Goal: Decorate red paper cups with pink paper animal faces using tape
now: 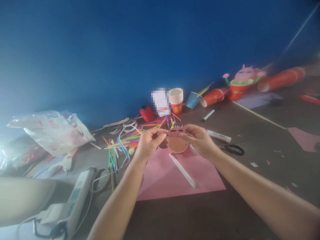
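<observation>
Lying flat beneath the work, a pink sheet (155, 180) spreads across the dark table (250, 206). Above its far edge, the left hand (151, 140) and right hand (198, 138) are nearly closed, thumbs and fingers pinching opposite ends of one small piece. A cup (178, 145) shows its round, tan mouth just below them; whether the piece touches it, I cannot tell. A slim white stick (182, 170) rests on the sheet. The pinched pink cutout (176, 133) looks dusky, with two dark, elongated marks.
</observation>
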Tool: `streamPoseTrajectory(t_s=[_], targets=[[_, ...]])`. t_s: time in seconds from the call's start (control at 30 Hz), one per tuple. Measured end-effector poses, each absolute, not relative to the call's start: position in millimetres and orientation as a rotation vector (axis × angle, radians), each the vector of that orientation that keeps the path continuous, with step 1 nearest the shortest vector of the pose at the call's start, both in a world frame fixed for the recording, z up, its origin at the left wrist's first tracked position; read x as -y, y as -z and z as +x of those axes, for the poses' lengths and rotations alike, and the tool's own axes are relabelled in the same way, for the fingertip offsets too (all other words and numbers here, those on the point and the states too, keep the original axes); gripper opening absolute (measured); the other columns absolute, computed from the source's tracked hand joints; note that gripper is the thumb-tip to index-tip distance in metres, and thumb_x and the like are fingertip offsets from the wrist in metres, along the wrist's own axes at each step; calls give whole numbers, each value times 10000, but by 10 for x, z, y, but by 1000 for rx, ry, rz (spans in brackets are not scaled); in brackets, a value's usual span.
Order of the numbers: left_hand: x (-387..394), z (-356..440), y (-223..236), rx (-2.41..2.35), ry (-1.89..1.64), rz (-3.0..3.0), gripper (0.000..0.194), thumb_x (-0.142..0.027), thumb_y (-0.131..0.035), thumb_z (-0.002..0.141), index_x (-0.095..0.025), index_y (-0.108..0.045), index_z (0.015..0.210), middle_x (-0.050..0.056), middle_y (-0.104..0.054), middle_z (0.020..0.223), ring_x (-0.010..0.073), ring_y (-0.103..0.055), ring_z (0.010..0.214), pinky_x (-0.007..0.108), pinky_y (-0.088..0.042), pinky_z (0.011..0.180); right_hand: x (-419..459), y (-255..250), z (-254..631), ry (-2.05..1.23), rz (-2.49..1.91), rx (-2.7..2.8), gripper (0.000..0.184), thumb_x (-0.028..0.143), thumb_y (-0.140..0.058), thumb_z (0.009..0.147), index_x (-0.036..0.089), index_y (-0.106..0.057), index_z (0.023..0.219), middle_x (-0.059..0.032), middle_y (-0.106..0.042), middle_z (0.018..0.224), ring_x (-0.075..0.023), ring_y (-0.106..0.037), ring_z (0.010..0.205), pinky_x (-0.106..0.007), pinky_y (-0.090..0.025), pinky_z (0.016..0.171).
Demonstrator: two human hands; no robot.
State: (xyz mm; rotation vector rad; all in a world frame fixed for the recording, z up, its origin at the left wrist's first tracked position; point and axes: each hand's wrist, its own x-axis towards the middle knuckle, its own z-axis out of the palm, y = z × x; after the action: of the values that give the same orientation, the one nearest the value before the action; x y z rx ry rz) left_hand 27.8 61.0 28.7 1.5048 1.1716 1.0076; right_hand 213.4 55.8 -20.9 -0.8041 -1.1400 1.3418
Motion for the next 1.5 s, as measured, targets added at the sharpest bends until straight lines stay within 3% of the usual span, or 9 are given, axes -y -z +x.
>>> streamPoseTrajectory(t_s=[1.17, 1.5], targets=[[-573, 328, -339, -1201, -960, 1601, 215, -305, -619, 757, -122, -672, 855, 15, -641, 580, 130, -622, 523, 219, -486, 497, -521, 154, 2142, -1335, -846, 1152, 243, 422, -685, 723, 198, -600, 760, -19, -659, 776, -183, -624, 775, -314, -480, 756], [-558, 346, -370, -1192, -944, 1600, 219, -307, -618, 758, -115, -661, 855, 13, -621, 581, 122, -605, 520, 209, -463, 482, -509, 150, 2151, -1274, -941, 1204, 214, 380, -668, 743, 185, -590, 785, 6, -636, 727, -121, -566, 635, -241, -427, 623]])
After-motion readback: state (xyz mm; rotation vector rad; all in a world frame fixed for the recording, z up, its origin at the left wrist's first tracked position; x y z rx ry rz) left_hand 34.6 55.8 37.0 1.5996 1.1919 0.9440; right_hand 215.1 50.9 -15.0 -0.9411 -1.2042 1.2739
